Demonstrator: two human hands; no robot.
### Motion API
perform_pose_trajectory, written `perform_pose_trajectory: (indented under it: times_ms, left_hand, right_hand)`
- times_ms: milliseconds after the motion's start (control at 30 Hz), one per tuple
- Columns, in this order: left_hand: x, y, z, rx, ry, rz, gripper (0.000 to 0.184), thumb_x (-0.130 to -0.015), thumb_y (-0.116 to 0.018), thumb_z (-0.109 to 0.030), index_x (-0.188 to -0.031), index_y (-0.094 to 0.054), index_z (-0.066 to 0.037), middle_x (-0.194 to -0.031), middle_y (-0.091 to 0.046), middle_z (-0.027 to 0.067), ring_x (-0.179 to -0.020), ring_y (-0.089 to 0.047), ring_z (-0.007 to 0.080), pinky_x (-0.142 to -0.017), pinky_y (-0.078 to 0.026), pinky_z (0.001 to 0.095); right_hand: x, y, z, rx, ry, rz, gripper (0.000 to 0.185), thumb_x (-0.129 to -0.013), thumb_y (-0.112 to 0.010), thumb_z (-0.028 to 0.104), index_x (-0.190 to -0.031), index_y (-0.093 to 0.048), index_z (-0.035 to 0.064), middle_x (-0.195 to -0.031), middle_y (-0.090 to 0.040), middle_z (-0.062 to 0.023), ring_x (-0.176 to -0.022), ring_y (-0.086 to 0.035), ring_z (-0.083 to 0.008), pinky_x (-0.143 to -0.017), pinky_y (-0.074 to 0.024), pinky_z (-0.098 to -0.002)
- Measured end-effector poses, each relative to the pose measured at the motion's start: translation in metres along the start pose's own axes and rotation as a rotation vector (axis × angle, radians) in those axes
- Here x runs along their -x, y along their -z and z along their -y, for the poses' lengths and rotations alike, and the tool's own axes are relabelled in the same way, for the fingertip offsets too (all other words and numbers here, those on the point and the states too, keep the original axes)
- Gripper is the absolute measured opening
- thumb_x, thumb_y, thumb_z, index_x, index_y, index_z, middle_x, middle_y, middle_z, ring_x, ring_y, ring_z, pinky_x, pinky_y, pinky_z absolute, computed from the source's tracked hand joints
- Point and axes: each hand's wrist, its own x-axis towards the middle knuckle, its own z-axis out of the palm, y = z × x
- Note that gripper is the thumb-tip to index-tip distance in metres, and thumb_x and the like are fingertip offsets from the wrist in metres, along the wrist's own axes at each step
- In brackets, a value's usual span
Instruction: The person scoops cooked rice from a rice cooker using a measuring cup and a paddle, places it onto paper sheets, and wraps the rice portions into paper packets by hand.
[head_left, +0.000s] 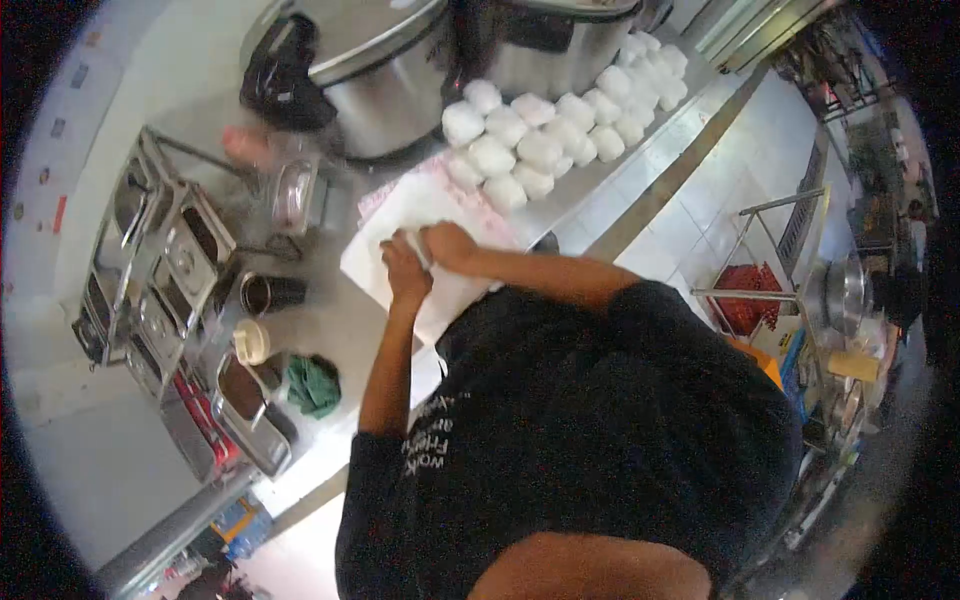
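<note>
White sheet lay under both hands, near the steel pot

Metal showed in the surface (345,310) that carried everything. The steel pot (395,105) stood at its far side, with a second pot (580,65) to its right. Left of the steel pot sat a metal container rack (185,260).

On the near side of the steel pot lay the white sheet (430,195), over a pink-and-white layer (500,225). Whether it was cloth, paper or something else could not be told. It looked light and limp, likely to crease or slide if pushed from one side; the flat of one hand would have steadied it, and an outer corner offered the cleanest hold.

White rounded pieces (540,150) crowded to the right of the steel pot; they seemed soft, better cupped from beneath than pinched.

The left hand (405,265) and right hand (448,245) met over the sheet, fingers bent and touching its white material. Whether either gripped a fold or only pressed could not be told.
</note>
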Motion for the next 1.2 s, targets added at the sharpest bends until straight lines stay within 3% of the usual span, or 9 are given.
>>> perform_pose_trajectory:
  times_ms: [200,400,533,600,767,833,900,1067,1200]
  left_hand:
    - [-0.021,0.084,-0.104,0.465,-0.111,-0.419,0.078,-0.072,-0.073,-0.01,-0.133,-0.025,-0.004,-0.122,-0.03,0.0199,-0.117,-0.032,0.0362,-0.1,-0.027,0.0486]
    - [-0.069,0.135,-0.208,0.58,-0.3,-0.385,0.107,-0.059,-0.08,-0.008,-0.137,-0.008,-0.008,-0.125,-0.026,0.0189,-0.115,-0.034,0.0328,-0.1,-0.03,0.0453]
    - [-0.123,0.08,-0.288,1.269,-0.501,-0.582,0.097,-0.064,-0.074,-0.032,-0.138,-0.015,-0.012,-0.131,-0.036,0.0223,-0.124,-0.04,0.0376,-0.109,-0.028,0.0478]
    - [-0.145,0.077,-0.346,1.227,-0.474,-0.52,0.092,-0.064,-0.072,-0.035,-0.135,-0.021,-0.005,-0.128,-0.038,0.024,-0.123,-0.041,0.0377,-0.106,-0.029,0.0467]
    - [-0.187,0.097,-0.405,0.514,-0.31,-0.084,0.062,-0.072,-0.081,-0.026,-0.122,-0.053,-0.004,-0.119,-0.061,0.0169,-0.107,-0.061,0.0303,-0.088,-0.05,0.0372]
    - [-0.191,0.094,-0.421,0.463,-0.235,-0.138,0.061,-0.071,-0.084,-0.029,-0.122,-0.058,-0.007,-0.107,-0.07,0.0094,-0.09,-0.07,0.0215,-0.071,-0.056,0.0291]
    - [-0.182,0.088,-0.426,0.675,-0.105,-0.085,0.061,-0.07,-0.085,-0.027,-0.122,-0.059,-0.007,-0.105,-0.071,0.0103,-0.091,-0.07,0.0218,-0.074,-0.056,0.0295]
    - [-0.193,0.139,-0.413,0.509,-0.092,-0.262,0.042,-0.071,-0.083,-0.036,-0.097,-0.071,-0.005,-0.092,-0.073,0.0095,-0.083,-0.071,0.0227,-0.076,-0.054,0.0331]
    - [-0.212,0.217,-0.405,0.598,-0.424,-0.676,0.065,-0.068,-0.082,-0.046,-0.113,-0.061,-0.005,-0.083,-0.069,0.0178,-0.08,-0.069,0.0343,-0.076,-0.055,0.0422]
  right_hand:
    - [0.022,0.077,0.076,-0.48,0.073,-0.604,0.048,-0.076,-0.065,0.011,-0.119,-0.047,0.0,-0.115,-0.05,-0.0169,-0.106,-0.053,-0.0293,-0.091,-0.0425,-0.0382]
    - [0.021,0.235,0.057,-0.905,0.119,-0.427,0.057,-0.065,-0.084,0.021,-0.109,-0.052,0.0044,-0.104,-0.056,-0.0106,-0.097,-0.057,-0.0196,-0.087,-0.0455,-0.0336]
    - [0.025,0.33,-0.016,-0.638,0.358,-0.459,0.049,-0.059,-0.089,0.019,-0.095,-0.059,0.005,-0.1,-0.063,-0.0086,-0.094,-0.06,-0.0171,-0.086,-0.0469,-0.0321]
    - [0.031,0.365,-0.064,-0.749,0.255,-0.203,0.049,-0.06,-0.087,0.016,-0.097,-0.059,0.0046,-0.1,-0.063,-0.0087,-0.094,-0.06,-0.0171,-0.086,-0.047,-0.0326]
    - [0.028,0.414,-0.206,-0.507,-0.041,-0.509,0.047,-0.066,-0.085,0.015,-0.106,-0.061,0.0046,-0.096,-0.064,-0.003,-0.089,-0.059,-0.0132,-0.08,-0.0486,-0.0307]
    - [0.007,0.44,-0.278,-0.933,-0.334,-0.688,0.046,-0.068,-0.086,0.022,-0.102,-0.061,0.0026,-0.096,-0.064,-0.0053,-0.089,-0.059,-0.0156,-0.081,-0.0485,-0.0317]
    - [-0.018,0.474,-0.353,-0.098,-0.455,-0.964,0.074,-0.06,-0.091,0.036,-0.109,-0.054,-0.0059,-0.101,-0.061,-0.0134,-0.088,-0.059,-0.0204,-0.08,-0.0489,-0.0319]
    - [-0.063,0.503,-0.5,0.097,-0.39,-0.714,0.095,-0.057,-0.087,0.046,-0.118,-0.046,-0.0146,-0.112,-0.059,-0.0272,-0.101,-0.058,-0.0389,-0.094,-0.0431,-0.0444]
    - [-0.064,0.496,-0.499,0.461,-0.41,-0.28,0.101,-0.059,-0.082,0.054,-0.13,-0.044,-0.008,-0.132,-0.046,-0.0301,-0.122,-0.045,-0.0441,-0.104,-0.0355,-0.0491]
